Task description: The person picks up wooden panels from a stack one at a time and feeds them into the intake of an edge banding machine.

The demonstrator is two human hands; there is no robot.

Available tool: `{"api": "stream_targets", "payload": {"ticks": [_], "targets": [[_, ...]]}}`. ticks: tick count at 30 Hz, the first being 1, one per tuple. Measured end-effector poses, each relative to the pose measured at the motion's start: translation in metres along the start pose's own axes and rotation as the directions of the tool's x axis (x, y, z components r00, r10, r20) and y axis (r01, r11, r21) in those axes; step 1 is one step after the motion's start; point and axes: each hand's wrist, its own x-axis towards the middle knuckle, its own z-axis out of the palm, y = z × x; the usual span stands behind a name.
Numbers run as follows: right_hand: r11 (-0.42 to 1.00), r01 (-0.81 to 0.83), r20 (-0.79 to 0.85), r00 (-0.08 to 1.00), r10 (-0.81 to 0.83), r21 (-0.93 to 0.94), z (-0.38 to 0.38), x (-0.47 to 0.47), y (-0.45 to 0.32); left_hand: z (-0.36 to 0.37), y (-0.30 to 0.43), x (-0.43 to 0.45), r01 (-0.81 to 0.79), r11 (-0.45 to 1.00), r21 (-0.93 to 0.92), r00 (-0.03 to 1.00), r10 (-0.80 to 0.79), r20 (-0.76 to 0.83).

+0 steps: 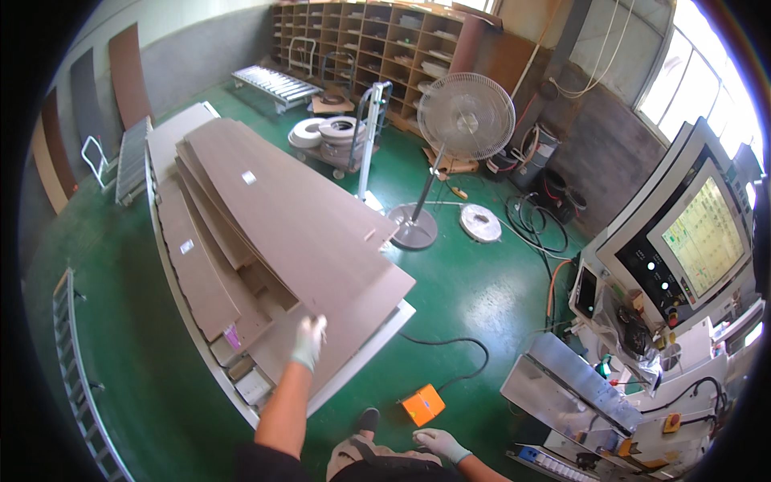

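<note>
My left hand (309, 341), in a pale work glove, is stretched out over the near end of a stack of brown boards. Its fingers look bent; I cannot tell whether they touch the large top panel (289, 199) or hold anything. That panel overlaps a lower board (337, 343) and bears a small white label. Narrower boards (199, 247) lie along the stack's left side, one with a label. A purple tag (231, 336) sits near their close end. My right hand (443, 444), also gloved, is low by my body with curled fingers and nothing visible in them.
An orange foot pedal (423, 405) with a black cable lies on the green floor. A machine with a control screen (705, 229) stands right. Ahead are a pedestal fan (467, 117), a cart of edge-band rolls (337, 129) and pigeonhole shelves (361, 42). A roller conveyor (78, 367) runs left.
</note>
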Motion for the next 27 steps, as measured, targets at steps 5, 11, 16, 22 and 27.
{"api": "stream_targets", "payload": {"ticks": [5, 11, 16, 22, 27], "targets": [[0.991, -0.030, 0.114, 0.993, 0.015, 0.132, 0.009, 0.020, -0.065, -0.039, -0.024, -0.156, 0.215, 0.969, -0.120, 0.955, -0.182, 0.234], [0.535, -0.132, 0.134, 0.990, 0.036, 0.834, 0.036, 0.062, -0.134, -0.052, -0.031, -0.175, 0.345, 0.756, -0.556, 0.937, -0.247, 0.246], [0.044, -0.080, 0.062, 0.948, 0.312, 0.996, 0.048, 0.031, -0.198, -0.048, -0.020, -0.169, 0.342, 0.794, -0.503, 0.940, -0.280, 0.197], [0.377, 0.369, -0.413, 0.910, 0.039, 0.849, 0.025, -0.037, -0.165, -0.032, 0.031, -0.234, 0.509, 0.767, -0.390, 0.805, -0.264, 0.532], [0.447, 0.358, -0.468, 0.868, 0.164, 0.820, -0.011, -0.169, -0.108, -0.010, 0.043, -0.288, 0.655, 0.599, -0.460, 0.697, -0.245, 0.674]]}}
